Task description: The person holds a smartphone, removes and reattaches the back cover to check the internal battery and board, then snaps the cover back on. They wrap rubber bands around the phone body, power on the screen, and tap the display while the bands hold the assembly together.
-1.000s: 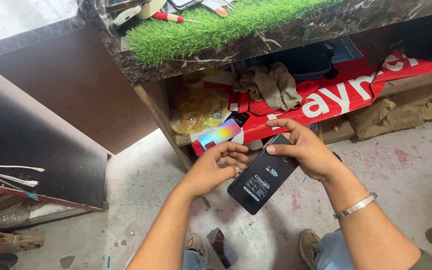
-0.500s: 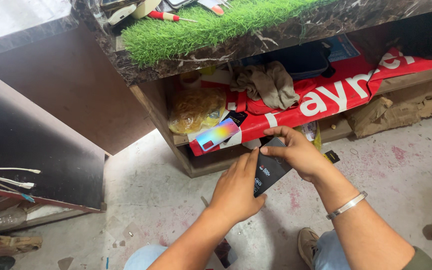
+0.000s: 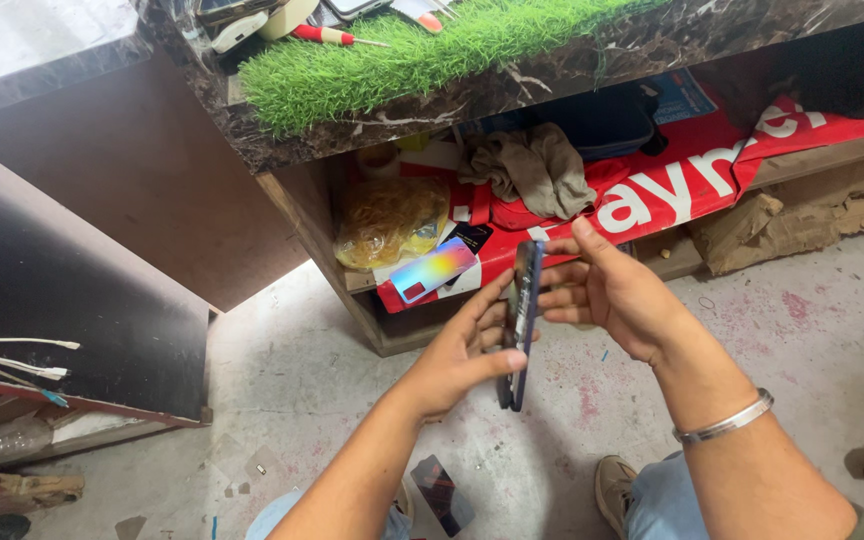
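The phone [image 3: 521,325] is now turned edge-on to the camera; a second ago its dark back faced up and lay tilted flat between the hands. Both hands have risen closer to the shelf. Left hand [image 3: 457,355] grips the lower part of the phone, thumb across the near edge, fingers behind. Right hand [image 3: 607,290] holds the upper part, fingers half curled on the far face, thumb up by the top end. The phone sits in the air in front of the low shelf [image 3: 382,335], just short of the iridescent back cover [image 3: 433,270] lying there. Bare concrete floor [image 3: 292,390] lies below and to the left, counter edge [image 3: 372,120] above. Long axis runs near vertical in the view, top end leaning slightly right toward the shelf, bottom end toward the person.
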A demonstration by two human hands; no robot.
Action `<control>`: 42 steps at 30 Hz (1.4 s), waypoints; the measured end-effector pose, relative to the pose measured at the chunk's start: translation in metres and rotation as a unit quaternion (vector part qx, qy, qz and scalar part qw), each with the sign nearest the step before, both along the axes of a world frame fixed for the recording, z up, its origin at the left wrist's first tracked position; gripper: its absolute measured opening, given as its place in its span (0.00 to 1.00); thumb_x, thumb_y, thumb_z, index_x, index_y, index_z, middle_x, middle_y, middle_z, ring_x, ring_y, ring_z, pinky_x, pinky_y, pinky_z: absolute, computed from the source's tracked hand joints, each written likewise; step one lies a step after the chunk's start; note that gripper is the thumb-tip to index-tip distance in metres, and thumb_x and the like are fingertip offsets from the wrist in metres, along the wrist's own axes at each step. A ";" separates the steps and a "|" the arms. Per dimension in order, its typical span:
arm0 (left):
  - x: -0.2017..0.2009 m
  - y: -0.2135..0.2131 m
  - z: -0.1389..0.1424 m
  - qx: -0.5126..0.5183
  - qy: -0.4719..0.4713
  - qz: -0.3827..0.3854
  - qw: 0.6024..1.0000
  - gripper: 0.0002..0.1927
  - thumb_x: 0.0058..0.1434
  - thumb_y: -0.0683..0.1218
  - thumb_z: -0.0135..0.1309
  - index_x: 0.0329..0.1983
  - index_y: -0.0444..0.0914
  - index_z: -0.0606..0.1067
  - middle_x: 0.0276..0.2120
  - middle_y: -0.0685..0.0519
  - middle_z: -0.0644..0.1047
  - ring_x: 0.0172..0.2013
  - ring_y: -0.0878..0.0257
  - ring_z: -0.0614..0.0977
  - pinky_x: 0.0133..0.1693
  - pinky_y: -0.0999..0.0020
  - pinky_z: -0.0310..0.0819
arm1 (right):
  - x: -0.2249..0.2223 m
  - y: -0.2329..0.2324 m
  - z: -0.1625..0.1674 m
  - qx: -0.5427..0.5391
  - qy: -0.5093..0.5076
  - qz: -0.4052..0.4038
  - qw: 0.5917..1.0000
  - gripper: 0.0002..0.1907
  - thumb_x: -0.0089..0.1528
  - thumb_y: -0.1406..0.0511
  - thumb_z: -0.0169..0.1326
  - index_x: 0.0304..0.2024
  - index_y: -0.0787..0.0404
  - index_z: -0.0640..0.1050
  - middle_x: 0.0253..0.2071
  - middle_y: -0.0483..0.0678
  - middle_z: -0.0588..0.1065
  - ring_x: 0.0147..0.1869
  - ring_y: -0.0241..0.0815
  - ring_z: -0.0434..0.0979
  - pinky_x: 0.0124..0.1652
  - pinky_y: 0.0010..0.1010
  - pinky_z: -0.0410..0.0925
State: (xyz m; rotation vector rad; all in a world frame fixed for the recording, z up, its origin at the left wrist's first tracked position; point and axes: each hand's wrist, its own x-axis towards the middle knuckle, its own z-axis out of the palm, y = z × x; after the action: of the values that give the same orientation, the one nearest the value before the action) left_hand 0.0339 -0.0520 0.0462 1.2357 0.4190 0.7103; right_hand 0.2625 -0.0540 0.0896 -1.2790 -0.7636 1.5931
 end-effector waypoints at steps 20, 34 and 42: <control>-0.010 0.000 0.020 -0.223 -0.330 0.006 0.917 0.35 0.74 0.59 0.35 0.78 0.35 0.54 0.74 0.41 0.60 0.71 0.47 0.64 0.71 0.47 0.55 | -0.048 -0.022 -0.012 0.330 -0.140 -0.021 0.933 0.10 0.64 0.66 0.59 0.46 0.66 0.77 0.37 0.46 0.79 0.40 0.31 0.80 0.40 0.24 0.76; -0.006 0.000 0.015 -0.199 -0.312 0.026 0.929 0.36 0.72 0.57 0.33 0.76 0.31 0.54 0.74 0.40 0.60 0.73 0.47 0.62 0.72 0.52 0.54 | -0.058 -0.014 -0.034 0.141 -0.064 0.010 0.988 0.12 0.58 0.64 0.64 0.39 0.64 0.78 0.33 0.44 0.79 0.34 0.31 0.75 0.33 0.23 0.68; -0.007 0.000 0.017 -0.201 -0.306 0.032 0.930 0.37 0.73 0.60 0.31 0.76 0.32 0.55 0.73 0.40 0.62 0.71 0.47 0.64 0.70 0.51 0.58 | -0.058 -0.014 -0.033 0.144 -0.043 0.002 0.989 0.12 0.57 0.65 0.64 0.39 0.64 0.78 0.33 0.43 0.79 0.34 0.30 0.75 0.32 0.23 0.68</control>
State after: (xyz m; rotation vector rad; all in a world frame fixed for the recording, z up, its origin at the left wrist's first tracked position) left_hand 0.0267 -0.0518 0.0630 0.5691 0.0729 0.9659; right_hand 0.2049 -0.0680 0.0561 -1.1399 -1.0099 1.3798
